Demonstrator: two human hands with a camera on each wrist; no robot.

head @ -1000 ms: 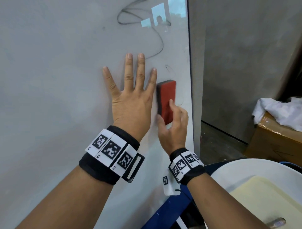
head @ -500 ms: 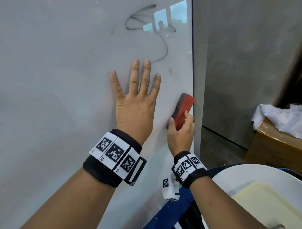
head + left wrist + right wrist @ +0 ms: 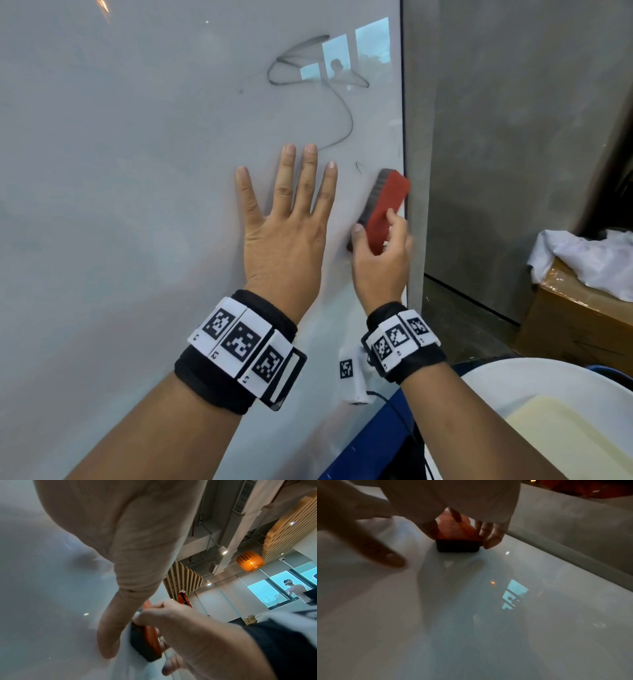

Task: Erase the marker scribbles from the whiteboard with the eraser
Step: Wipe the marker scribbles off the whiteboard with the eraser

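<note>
I am pressing my left hand (image 3: 286, 236) flat on the whiteboard (image 3: 120, 205), with my fingers (image 3: 306, 178) straight and spread apart. My right hand (image 3: 382, 260) is gripping the eraser (image 3: 385, 209), with my thumb curled on one long side and my other fingers curled round the far side. The eraser is red on its back and has a dark pad underneath, and the pad is touching the board. It is leaning a bit, with its top end tipped toward the right edge of the board, just beside my left hand's pointing finger. A black marker scribble (image 3: 317, 73) is sitting higher up on the board, with a long curvy tail coming down to my left fingertips. A tiny dark mark (image 3: 359, 167) is sitting just above the eraser. In the right wrist view, the dark pad of the eraser (image 3: 458, 545) is lying on the shiny board and my fingers are hugging its sides. Off to the right, a white cloth (image 3: 589, 257) is lying on a brown cardboard box (image 3: 575, 325).
</note>
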